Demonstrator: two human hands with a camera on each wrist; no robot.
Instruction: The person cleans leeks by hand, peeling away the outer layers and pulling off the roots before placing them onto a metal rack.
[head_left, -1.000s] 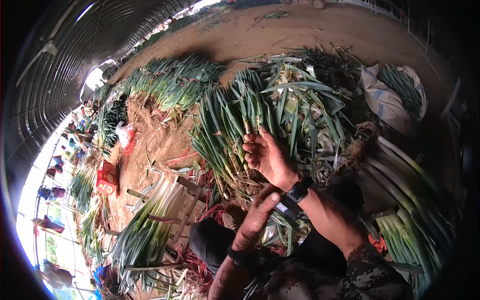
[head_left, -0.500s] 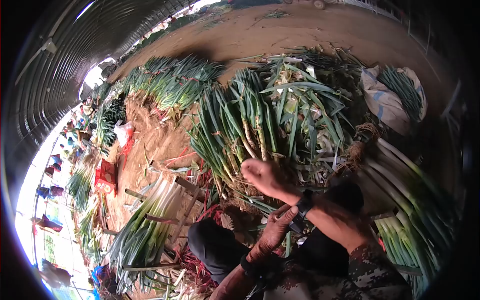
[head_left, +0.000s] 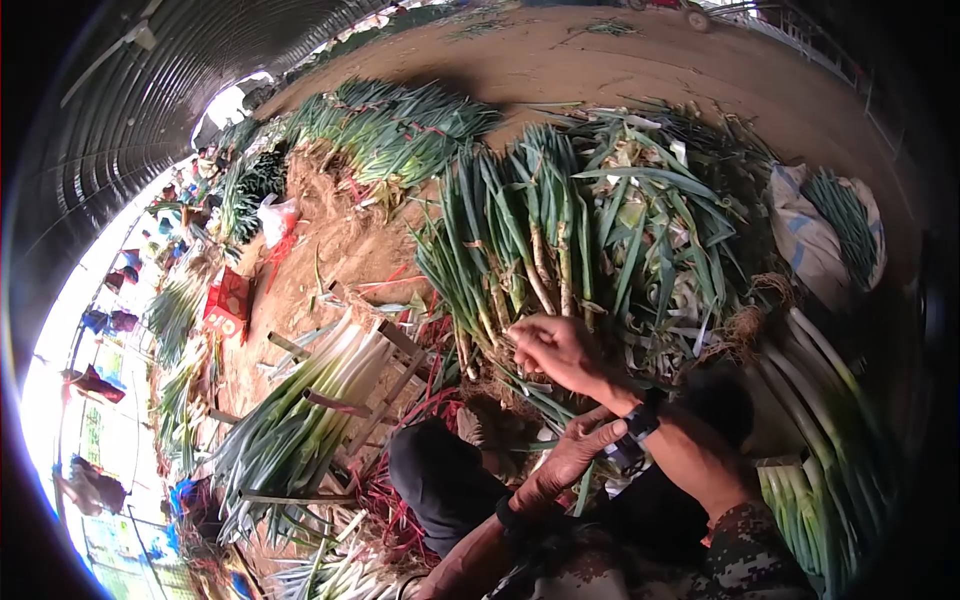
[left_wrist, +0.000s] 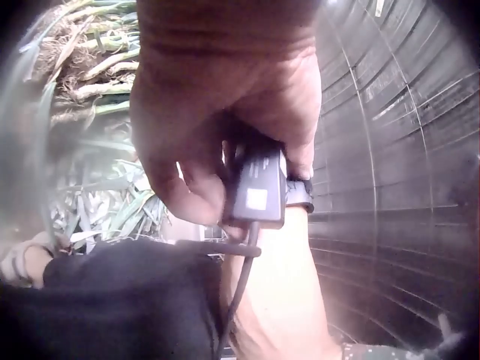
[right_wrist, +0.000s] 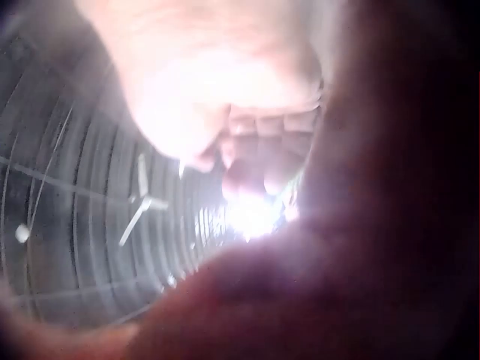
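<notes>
Head view: right hand (head_left: 562,350) curled at the onion stalks (head_left: 545,265), contents unclear. Left wrist view only: left hand (left_wrist: 217,127) pinches the wrist device (left_wrist: 256,191).

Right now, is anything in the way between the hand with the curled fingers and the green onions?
Nothing visible blocks it. The right hand hangs with its fingers curled just in front of the green onions, at their root ends. The left hand is lower down, gripping the small black device strapped at the right wrist.
</notes>
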